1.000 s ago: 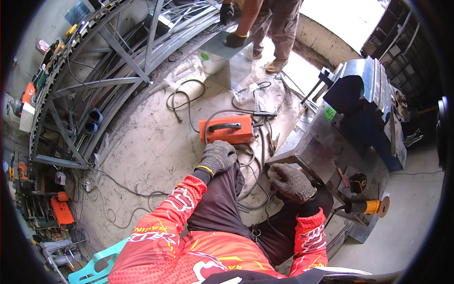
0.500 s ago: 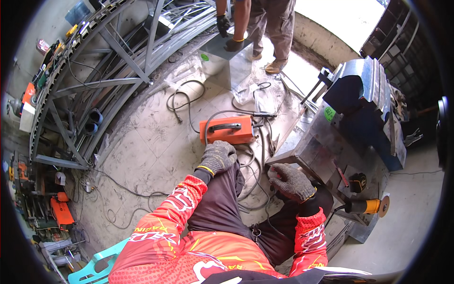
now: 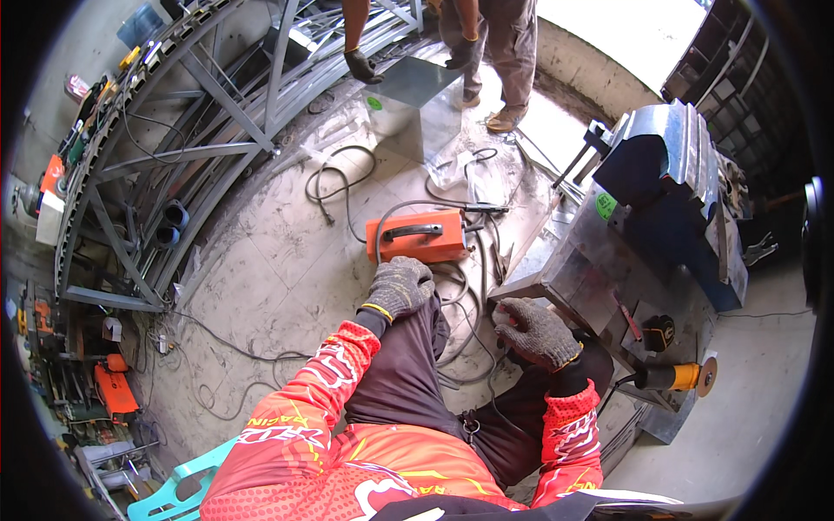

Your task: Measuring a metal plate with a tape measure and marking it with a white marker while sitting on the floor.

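Observation:
My left hand (image 3: 398,287), in a grey knit glove, rests curled on my left knee, just in front of an orange welding machine (image 3: 417,236) with a dark handle on the floor. My right hand (image 3: 536,332), also gloved, lies on my right knee beside the edge of a shiny metal box (image 3: 599,278). Neither hand visibly holds anything. My sleeves are red and orange, my trousers dark.
An angle grinder (image 3: 673,376) with an orange body lies on the metal box. Cables (image 3: 347,187) coil across the concrete floor. A grey steel truss frame (image 3: 182,148) stands at left. Another person's legs (image 3: 499,52) stand by a metal sheet (image 3: 413,100). A teal chair (image 3: 178,486) is behind me.
The person at the top has shifted and a second gloved hand now reaches down to the metal sheet. My hands have stayed on my knees.

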A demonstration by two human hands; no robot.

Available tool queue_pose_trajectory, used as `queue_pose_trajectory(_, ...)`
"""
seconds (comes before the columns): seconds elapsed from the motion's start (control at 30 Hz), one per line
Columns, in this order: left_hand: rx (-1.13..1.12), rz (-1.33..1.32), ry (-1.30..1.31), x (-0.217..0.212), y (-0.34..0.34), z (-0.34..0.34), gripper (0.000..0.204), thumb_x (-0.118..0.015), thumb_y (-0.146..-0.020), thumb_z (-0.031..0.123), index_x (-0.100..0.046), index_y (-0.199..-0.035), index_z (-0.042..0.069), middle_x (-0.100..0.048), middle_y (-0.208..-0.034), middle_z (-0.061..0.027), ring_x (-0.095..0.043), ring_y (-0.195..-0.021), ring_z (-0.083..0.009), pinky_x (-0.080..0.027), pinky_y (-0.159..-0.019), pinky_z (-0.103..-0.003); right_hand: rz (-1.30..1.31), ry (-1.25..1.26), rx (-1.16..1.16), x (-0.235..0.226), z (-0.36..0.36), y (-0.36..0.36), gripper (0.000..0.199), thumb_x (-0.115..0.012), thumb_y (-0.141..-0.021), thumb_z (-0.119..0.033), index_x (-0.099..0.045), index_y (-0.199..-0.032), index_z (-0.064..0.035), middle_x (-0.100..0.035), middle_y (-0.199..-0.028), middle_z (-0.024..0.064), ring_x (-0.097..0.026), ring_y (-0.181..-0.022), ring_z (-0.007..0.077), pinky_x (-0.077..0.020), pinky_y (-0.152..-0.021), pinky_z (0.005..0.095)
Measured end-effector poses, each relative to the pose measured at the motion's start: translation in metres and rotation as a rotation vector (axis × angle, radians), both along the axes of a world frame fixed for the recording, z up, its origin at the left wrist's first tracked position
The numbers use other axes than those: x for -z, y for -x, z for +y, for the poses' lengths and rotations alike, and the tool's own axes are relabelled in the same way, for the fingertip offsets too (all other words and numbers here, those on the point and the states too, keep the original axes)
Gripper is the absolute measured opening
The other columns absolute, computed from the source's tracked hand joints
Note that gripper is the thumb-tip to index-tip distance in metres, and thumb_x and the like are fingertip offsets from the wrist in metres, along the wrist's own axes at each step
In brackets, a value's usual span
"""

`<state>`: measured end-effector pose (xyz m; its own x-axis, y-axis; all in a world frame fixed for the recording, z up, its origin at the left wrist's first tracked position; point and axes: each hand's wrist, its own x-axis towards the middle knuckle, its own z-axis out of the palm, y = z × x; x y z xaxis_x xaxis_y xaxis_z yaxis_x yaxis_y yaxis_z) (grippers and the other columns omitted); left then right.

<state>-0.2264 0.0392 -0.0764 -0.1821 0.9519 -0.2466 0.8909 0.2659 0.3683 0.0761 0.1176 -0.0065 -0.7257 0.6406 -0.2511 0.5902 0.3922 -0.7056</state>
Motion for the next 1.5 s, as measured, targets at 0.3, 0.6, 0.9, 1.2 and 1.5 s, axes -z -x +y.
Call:
queue_pose_trajectory(0.3, 0.004, 0.002, -0.029, 0.001, -0.001, -0.001, 0.029, -0.067, -0.085, 0.037, -0.079, -0.103, 0.018, -0.075, -0.109, -0.0091, -0.067, -0.109, -0.0316, -0.051, -0.097, -0.049, -0.019, -0.007, -0.012, 0.003, 0.001, -0.002, 0.048, -0.075, -0.091, -0.042, -0.063, -0.125, -0.0096, -0.068, -0.110, 0.0137, -0.070, -0.099, 0.0317, -0.0557, -0.087, 0.0421)
queue_pose_trajectory(0.6, -0.001, -0.014, -0.019, 0.010, 0.002, -0.002, 0.028, -0.065, -0.087, 0.041, -0.079, -0.101, 0.021, -0.074, -0.110, -0.0088, -0.065, -0.112, -0.0319, -0.049, -0.096, -0.053, 0.001, -0.004, -0.006, -0.002, 0.000, 0.000, 0.047, -0.073, -0.091, -0.040, -0.063, -0.124, -0.0085, -0.068, -0.112, 0.0154, -0.068, -0.105, 0.0349, -0.0538, -0.091, 0.0444)
queue_pose_trajectory(0.9, -0.003, 0.008, -0.040, 0.003, -0.001, -0.001, 0.030, -0.068, -0.085, 0.039, -0.080, -0.104, 0.018, -0.075, -0.109, -0.0091, -0.068, -0.108, -0.0317, -0.051, -0.097, -0.049, -0.022, -0.001, -0.004, 0.000, 0.001, -0.001, 0.048, -0.073, -0.091, -0.042, -0.064, -0.124, -0.0090, -0.068, -0.112, 0.0144, -0.068, -0.105, 0.0342, -0.0542, -0.091, 0.0434)
queue_pose_trajectory(1.2, -0.003, -0.013, -0.024, 0.014, 0.003, -0.003, 0.031, -0.066, -0.087, 0.043, -0.079, -0.104, 0.021, -0.073, -0.112, -0.0090, -0.064, -0.113, -0.0318, -0.049, -0.097, -0.053, 0.011, 0.011, 0.008, 0.001, 0.000, -0.001, 0.050, -0.074, -0.091, -0.043, -0.064, -0.126, -0.0095, -0.069, -0.113, 0.0135, -0.069, -0.104, 0.0326, -0.0547, -0.091, 0.0426)
queue_pose_trajectory(1.5, -0.012, -0.026, -0.010, 0.004, 0.001, -0.001, 0.030, -0.066, -0.087, 0.042, -0.079, -0.104, 0.021, -0.073, -0.112, -0.0096, -0.064, -0.113, -0.0317, -0.049, -0.096, -0.053, -0.021, -0.004, 0.006, 0.002, 0.000, -0.001, 0.049, -0.075, -0.091, -0.042, -0.064, -0.126, -0.0098, -0.069, -0.113, 0.0133, -0.069, -0.104, 0.0322, -0.0548, -0.090, 0.0424)
